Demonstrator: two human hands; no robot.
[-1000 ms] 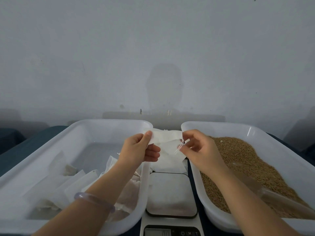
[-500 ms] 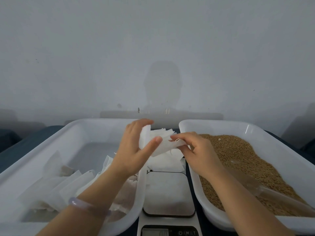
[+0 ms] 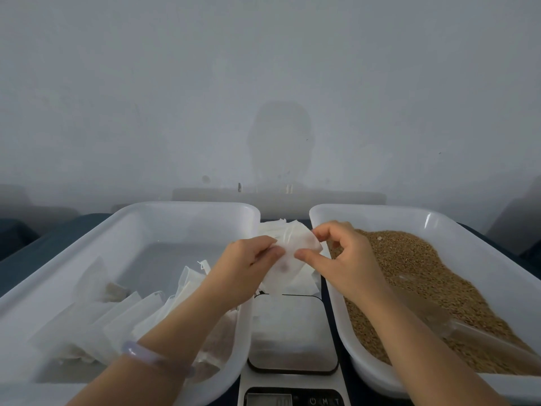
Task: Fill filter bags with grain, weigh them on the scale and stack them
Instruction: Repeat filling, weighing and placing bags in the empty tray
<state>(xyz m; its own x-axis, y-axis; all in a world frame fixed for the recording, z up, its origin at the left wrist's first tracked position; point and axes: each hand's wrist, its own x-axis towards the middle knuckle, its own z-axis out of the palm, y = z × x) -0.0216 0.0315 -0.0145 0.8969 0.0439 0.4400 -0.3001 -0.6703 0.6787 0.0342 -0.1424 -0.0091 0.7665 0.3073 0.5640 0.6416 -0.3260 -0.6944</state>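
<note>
One filter bag (image 3: 295, 244) sits pinched between left hand (image 3: 246, 266) and right hand (image 3: 345, 259) fingers (image 3: 307, 256).

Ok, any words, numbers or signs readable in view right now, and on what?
"M": middle button on the front of the scale.
Power sign: left button beside it.
"T", probably: right button, cut by the frame edge.
On the display: faint digits, too blurred to read.
On the filter bag: no print visible.
</note>
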